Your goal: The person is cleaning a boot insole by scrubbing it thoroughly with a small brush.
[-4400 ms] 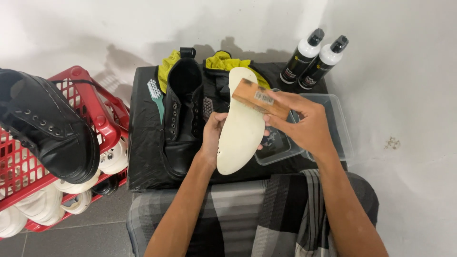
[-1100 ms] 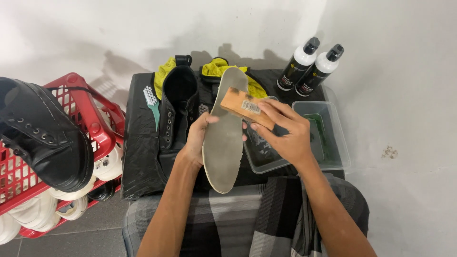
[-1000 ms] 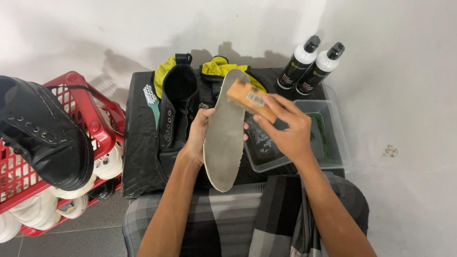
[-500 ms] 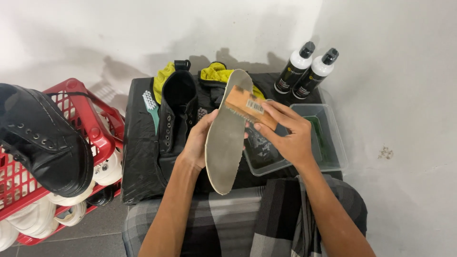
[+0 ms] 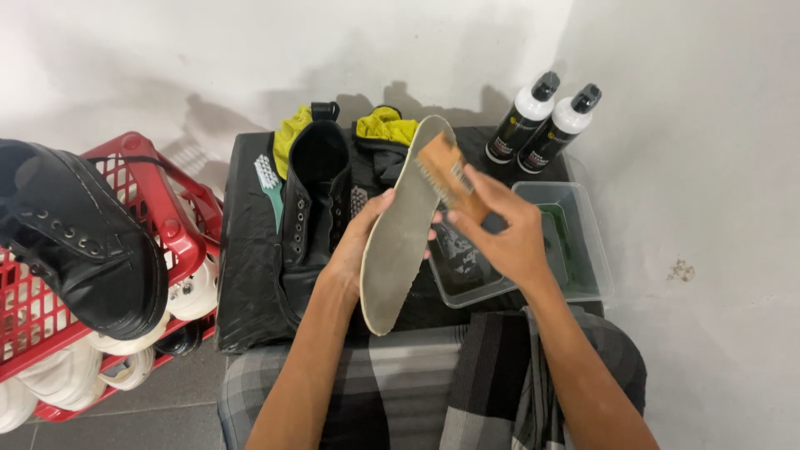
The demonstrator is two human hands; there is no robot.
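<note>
White wall (image 5: 167, 67) behind, grey floor below. Black-covered low table (image 5: 250, 275) at centre. Red basket (image 5: 179, 242) at left with black boot (image 5: 83, 250) resting on top. Second black boot (image 5: 312, 200) lying on table, yellow cloth (image 5: 385, 125) at far edge. Clear plastic tub (image 5: 583, 258) at right, two white spray bottles (image 5: 546, 121) beyond. Pale insole (image 5: 400, 233) held upright over table centre, left hand (image 5: 354, 250) wrapped around its edge. Right hand (image 5: 508, 233) gripping wooden brush (image 5: 446, 171) against far end. Scrubbing step apparently in hand; likely calls for strokes down toward near end.
</note>
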